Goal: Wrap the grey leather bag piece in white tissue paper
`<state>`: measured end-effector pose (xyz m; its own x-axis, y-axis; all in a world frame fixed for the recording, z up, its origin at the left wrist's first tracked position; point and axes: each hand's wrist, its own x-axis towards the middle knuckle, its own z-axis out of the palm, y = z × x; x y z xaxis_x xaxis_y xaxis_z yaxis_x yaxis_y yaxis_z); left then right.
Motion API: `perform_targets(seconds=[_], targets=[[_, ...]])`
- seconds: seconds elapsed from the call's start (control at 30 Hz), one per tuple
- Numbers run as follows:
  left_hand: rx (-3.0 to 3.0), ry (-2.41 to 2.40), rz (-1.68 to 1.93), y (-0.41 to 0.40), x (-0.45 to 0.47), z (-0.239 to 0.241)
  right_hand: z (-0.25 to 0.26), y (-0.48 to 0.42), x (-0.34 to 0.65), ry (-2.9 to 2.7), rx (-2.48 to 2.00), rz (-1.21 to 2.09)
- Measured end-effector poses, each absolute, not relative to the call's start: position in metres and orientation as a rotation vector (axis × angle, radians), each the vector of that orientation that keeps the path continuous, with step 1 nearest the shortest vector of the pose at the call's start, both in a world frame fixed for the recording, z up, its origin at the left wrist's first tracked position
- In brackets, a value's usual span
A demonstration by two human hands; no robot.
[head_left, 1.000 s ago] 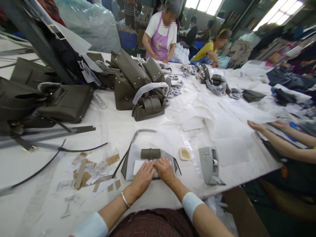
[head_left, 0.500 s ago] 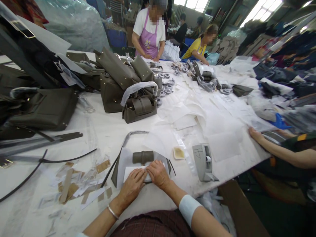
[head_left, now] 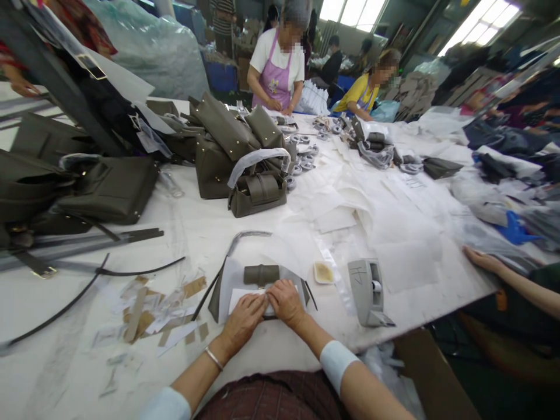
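Observation:
A small olive-grey handbag lies on the table in front of me, with its wrapped handle arching away from me. Translucent wrapping covers its sides, and a white sheet of paper lies across its front. My left hand rests on this sheet, fingers together and bent. Close against it, my right hand curls its fingers at the same spot, just below the bag's flap. Both hands are closed on the paper where they meet; anything smaller under the fingertips is hidden.
Right of the bag are a small dish and a grey tape dispenser. Paper and card scraps and dark straps lie left. Finished-looking handbags stand behind. A co-worker's hand is at the right edge; other people work farther back.
The whole view has shifted, so things appear a little farther right. My hands keep nearly the same place on the bag. The co-worker's arm at the right has drawn back slightly.

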<state>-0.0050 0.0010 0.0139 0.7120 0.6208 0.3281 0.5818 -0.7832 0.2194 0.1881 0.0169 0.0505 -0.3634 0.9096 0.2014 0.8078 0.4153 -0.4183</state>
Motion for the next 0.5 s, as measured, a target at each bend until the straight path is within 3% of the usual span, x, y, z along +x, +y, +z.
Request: perform_targets(seconds=[0.23,0.5], targets=[[2.776,1.001,0.727,0.002,-0.008,0.016,0.089,-0.072,0.243,-1.936,-1.525,0.536],[2.737,1.018,0.654,0.01,-0.008,0.017,0.04,-0.236,0.381,-0.711,-2.46,0.416]])
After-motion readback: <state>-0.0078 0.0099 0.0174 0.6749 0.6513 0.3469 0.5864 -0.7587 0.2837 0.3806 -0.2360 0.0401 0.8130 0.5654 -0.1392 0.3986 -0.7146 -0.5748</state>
